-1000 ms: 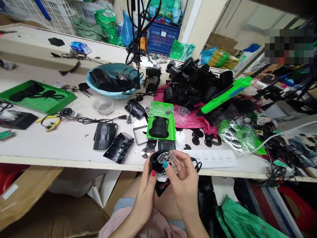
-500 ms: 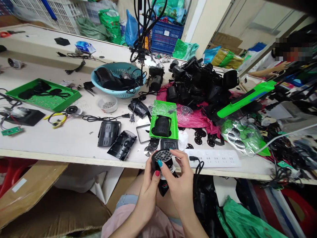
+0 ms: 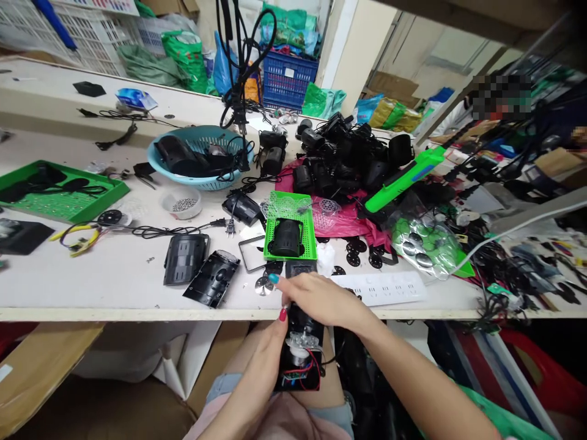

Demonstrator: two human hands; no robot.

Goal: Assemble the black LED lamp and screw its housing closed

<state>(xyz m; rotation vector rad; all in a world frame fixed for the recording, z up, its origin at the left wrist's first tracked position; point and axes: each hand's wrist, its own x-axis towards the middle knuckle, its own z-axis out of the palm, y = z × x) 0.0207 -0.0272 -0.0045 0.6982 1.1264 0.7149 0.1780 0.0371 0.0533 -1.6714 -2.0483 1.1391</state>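
A black plastic device housing lies over my lap at the table's front edge, its open side facing up. Inside it show a motor, red and blue wires and a small circuit board. My left hand grips the housing along its left side, thumb with a red nail on top. My right hand is closed over the far end, its teal-nailed thumb pointing left; its other fingertips are hidden. Just beyond my hands, a green tray holds another black housing.
Two black shell pieces lie to the left. A white power strip is at the right. Farther back stand a blue basket, a cup of screws and a heap of black housings. Black cables hang down.
The housing has been tipped so its open side with motor and wires shows; its round honeycomb face is out of sight. My right hand has moved over the far end. The view has shifted.
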